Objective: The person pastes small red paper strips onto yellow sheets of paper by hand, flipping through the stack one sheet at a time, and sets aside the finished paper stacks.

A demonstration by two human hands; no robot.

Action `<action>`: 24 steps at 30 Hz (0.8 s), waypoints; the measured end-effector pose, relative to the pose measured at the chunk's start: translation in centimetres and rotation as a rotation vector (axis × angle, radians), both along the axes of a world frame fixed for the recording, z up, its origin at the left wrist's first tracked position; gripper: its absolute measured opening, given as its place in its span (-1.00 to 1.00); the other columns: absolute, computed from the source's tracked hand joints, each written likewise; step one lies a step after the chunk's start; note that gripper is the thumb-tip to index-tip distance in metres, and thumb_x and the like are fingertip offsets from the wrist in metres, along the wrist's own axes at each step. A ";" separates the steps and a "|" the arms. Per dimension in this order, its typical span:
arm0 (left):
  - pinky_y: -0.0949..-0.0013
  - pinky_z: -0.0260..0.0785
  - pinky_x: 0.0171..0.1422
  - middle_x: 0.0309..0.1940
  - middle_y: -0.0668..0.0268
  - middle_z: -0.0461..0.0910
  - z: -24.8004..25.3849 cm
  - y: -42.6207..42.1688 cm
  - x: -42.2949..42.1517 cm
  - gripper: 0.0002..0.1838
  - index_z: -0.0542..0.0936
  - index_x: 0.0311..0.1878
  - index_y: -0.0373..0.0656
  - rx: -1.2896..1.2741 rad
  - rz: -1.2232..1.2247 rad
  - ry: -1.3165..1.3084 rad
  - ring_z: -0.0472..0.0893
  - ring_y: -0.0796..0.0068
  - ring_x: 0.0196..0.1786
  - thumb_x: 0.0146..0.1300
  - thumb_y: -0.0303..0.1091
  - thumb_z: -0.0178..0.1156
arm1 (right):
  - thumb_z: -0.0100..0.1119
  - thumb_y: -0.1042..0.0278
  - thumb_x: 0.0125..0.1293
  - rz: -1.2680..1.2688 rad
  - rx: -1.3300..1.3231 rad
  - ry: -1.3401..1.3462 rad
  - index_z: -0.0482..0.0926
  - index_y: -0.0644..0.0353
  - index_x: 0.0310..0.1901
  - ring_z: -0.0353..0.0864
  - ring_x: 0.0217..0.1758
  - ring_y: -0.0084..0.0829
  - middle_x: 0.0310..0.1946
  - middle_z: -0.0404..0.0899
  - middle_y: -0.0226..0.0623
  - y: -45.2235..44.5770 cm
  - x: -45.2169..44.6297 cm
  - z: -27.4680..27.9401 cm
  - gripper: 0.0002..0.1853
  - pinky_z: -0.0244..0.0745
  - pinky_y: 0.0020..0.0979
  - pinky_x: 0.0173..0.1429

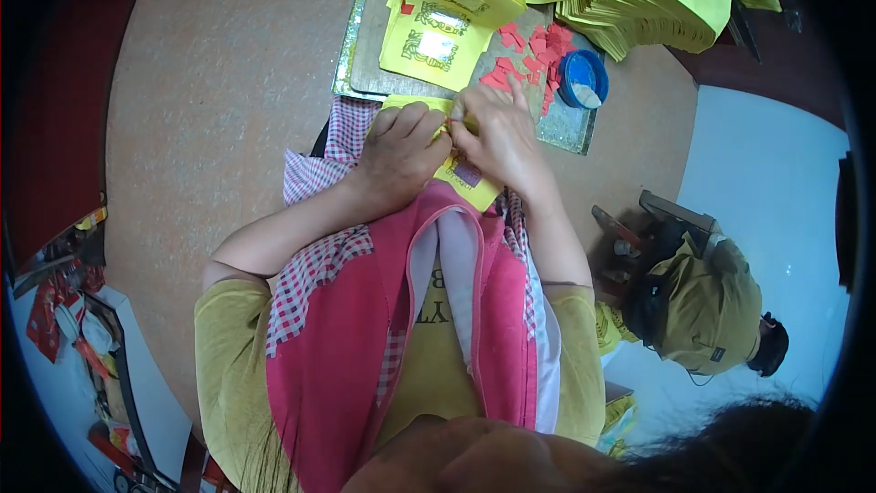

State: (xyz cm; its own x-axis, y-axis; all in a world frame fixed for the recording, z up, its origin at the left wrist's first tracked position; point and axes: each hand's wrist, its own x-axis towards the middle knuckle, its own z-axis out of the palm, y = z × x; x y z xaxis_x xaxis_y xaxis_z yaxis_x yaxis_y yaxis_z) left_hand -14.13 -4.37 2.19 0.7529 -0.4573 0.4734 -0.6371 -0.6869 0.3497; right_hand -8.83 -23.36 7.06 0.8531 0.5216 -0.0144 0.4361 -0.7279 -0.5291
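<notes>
Close to my chest, just off the table's near edge, my left hand [401, 157] and my right hand [497, 139] meet over a yellow printed sheet [472, 184]. The fingers of my left hand are curled round its left part. My right thumb and index finger pinch it near the middle, where a small bit of red shows. More yellow printed sheets [429, 47] lie stacked on the table [370, 47] beyond my hands. Small red paper pieces [537, 62] are scattered to their right, beside a blue tub [582, 78] holding something whitish.
A tall stack of yellow sheets [639, 2] stands at the table's far right. At the right, a brown backpack [707, 306] rests by a wooden stool [675, 210]. Bags and odds and ends [87, 338] fill a shelf at the lower left.
</notes>
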 end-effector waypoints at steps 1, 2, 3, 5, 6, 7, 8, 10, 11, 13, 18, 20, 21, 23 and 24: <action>0.15 0.19 0.24 0.07 0.29 0.53 0.0 0.0 0.0 -0.80 0.70 -0.13 -0.08 -0.002 -0.002 -0.016 0.44 0.28 0.23 0.19 -0.33 0.24 | 0.33 0.36 0.18 -0.011 -0.047 -0.057 0.58 0.12 -0.17 0.65 0.02 -0.17 -0.19 0.66 -0.25 0.1 0.0 0.0 -0.80 0.02 0.17 0.59; 0.15 0.19 0.24 0.07 0.29 0.53 0.0 0.1 0.0 -0.80 0.70 -0.13 -0.08 -0.003 0.005 -0.015 0.44 0.28 0.23 0.19 -0.33 0.24 | 0.34 0.37 0.16 -0.018 -0.094 -0.115 0.58 0.11 -0.11 0.65 0.04 -0.17 -0.18 0.64 -0.24 0.3 0.0 0.1 -0.75 0.01 0.18 0.60; 0.15 0.20 0.23 0.06 0.29 0.54 0.1 0.2 0.0 -0.80 0.71 -0.12 -0.09 -0.002 0.000 0.008 0.44 0.28 0.22 0.20 -0.33 0.24 | 0.34 0.37 0.16 -0.009 -0.095 -0.114 0.58 0.11 -0.11 0.65 0.04 -0.17 -0.18 0.64 -0.24 0.1 -0.2 0.3 -0.75 0.01 0.18 0.60; 0.15 0.20 0.22 0.05 0.28 0.55 0.2 0.3 0.0 -0.79 0.71 -0.12 -0.09 -0.002 0.002 0.033 0.45 0.29 0.21 0.20 -0.33 0.23 | 0.33 0.43 0.16 -0.054 -0.103 -0.204 0.55 0.12 0.04 0.64 0.05 -0.22 -0.16 0.64 -0.25 -0.4 -1.2 0.8 -0.63 -0.02 0.19 0.61; 0.16 0.21 0.20 0.03 0.30 0.56 0.3 0.4 0.0 -0.79 0.71 -0.11 -0.09 -0.003 -0.002 0.042 0.46 0.30 0.19 0.21 -0.32 0.23 | 0.33 0.43 0.16 -0.050 -0.104 -0.203 0.55 0.12 0.04 0.64 0.05 -0.22 -0.16 0.64 -0.25 -0.4 -1.7 0.9 -0.63 -0.02 0.19 0.61; 0.16 0.21 0.19 0.01 0.31 0.57 0.3 0.3 0.1 -0.79 0.71 -0.11 -0.10 -0.004 -0.009 0.051 0.48 0.32 0.17 0.22 -0.32 0.24 | 0.31 0.47 0.15 -0.049 -0.105 -0.212 0.55 0.14 0.08 0.64 0.04 -0.23 -0.17 0.64 -0.26 -0.5 -2.2 0.9 -0.59 -0.02 0.19 0.61; 0.16 0.21 0.19 0.01 0.31 0.57 0.4 0.3 0.1 -0.79 0.71 -0.11 -0.10 -0.007 -0.010 0.051 0.48 0.32 0.17 0.22 -0.32 0.24 | 0.29 0.51 0.15 -0.050 -0.106 -0.221 0.54 0.15 0.11 0.64 0.03 -0.25 -0.17 0.64 -0.27 -0.5 -2.7 0.9 -0.56 -0.03 0.20 0.61; 0.18 0.21 0.16 -0.04 0.35 0.58 0.4 0.3 0.1 -0.81 0.72 -0.12 -0.09 0.007 -0.021 0.077 0.49 0.36 0.13 0.24 -0.31 0.24 | 0.27 0.54 0.15 -0.058 -0.109 -0.205 0.53 0.15 0.12 0.65 0.02 -0.26 -0.18 0.64 -0.28 -0.4 -3.4 0.9 -0.55 -0.03 0.20 0.61; 0.18 0.21 0.16 -0.04 0.35 0.58 0.3 0.4 0.1 -0.81 0.72 -0.12 -0.09 0.010 -0.023 0.076 0.49 0.36 0.13 0.24 -0.31 0.24 | 0.25 0.57 0.14 -0.063 -0.109 -0.189 0.53 0.16 0.13 0.65 0.02 -0.27 -0.19 0.64 -0.29 -0.3 -3.5 0.8 -0.55 -0.04 0.21 0.61; 0.19 0.21 0.16 -0.07 0.38 0.57 0.0 0.5 0.1 -0.82 0.72 -0.12 -0.08 0.002 -0.025 0.021 0.49 0.38 0.12 0.26 -0.30 0.24 | 0.24 0.58 0.14 -0.076 -0.079 -0.174 0.53 0.16 0.12 0.66 0.01 -0.28 -0.21 0.64 -0.31 -0.4 -3.6 0.6 -0.54 -0.04 0.21 0.61; 0.19 0.21 0.15 -0.09 0.39 0.57 0.0 0.6 0.0 -0.81 0.73 -0.11 -0.08 -0.006 -0.028 0.013 0.49 0.37 0.12 0.26 -0.30 0.24 | 0.22 0.62 0.12 -0.106 -0.022 -0.206 0.54 0.15 0.11 0.67 -0.01 -0.29 -0.26 0.64 -0.36 -0.4 -3.5 0.5 -0.55 -0.05 0.22 0.62; 0.19 0.21 0.16 -0.09 0.39 0.56 -0.1 0.6 0.1 -0.80 0.73 -0.11 -0.09 -0.005 -0.032 0.008 0.48 0.38 0.13 0.25 -0.30 0.24 | 0.21 0.63 0.12 -0.098 -0.014 -0.198 0.54 0.15 0.10 0.67 0.00 -0.30 -0.28 0.65 -0.39 -0.5 -3.5 0.6 -0.54 -0.06 0.22 0.62; 0.19 0.21 0.16 -0.09 0.39 0.56 -0.2 0.6 0.1 -0.79 0.73 -0.11 -0.09 -0.013 -0.037 0.005 0.48 0.37 0.14 0.24 -0.30 0.24 | 0.21 0.63 0.12 -0.098 -0.014 -0.198 0.54 0.15 0.10 0.67 0.00 -0.30 -0.28 0.65 -0.39 -0.5 -3.6 0.6 -0.54 -0.06 0.22 0.62; 0.19 0.21 0.17 -0.09 0.39 0.56 -0.3 0.7 0.0 -0.78 0.73 -0.10 -0.09 -0.021 -0.045 0.004 0.47 0.37 0.15 0.23 -0.30 0.25 | 0.20 0.63 0.12 -0.096 -0.001 -0.175 0.54 0.15 0.12 0.67 0.01 -0.31 -0.27 0.66 -0.40 -0.6 -3.6 0.6 -0.53 -0.06 0.22 0.62; 0.19 0.21 0.18 -0.07 0.40 0.56 -0.4 0.7 0.1 -0.78 0.73 -0.10 -0.09 -0.020 -0.045 -0.016 0.47 0.37 0.16 0.22 -0.29 0.25 | 0.20 0.63 0.12 -0.098 -0.001 -0.174 0.54 0.15 0.12 0.67 0.01 -0.31 -0.27 0.66 -0.40 -0.6 -3.7 0.5 -0.53 -0.06 0.22 0.62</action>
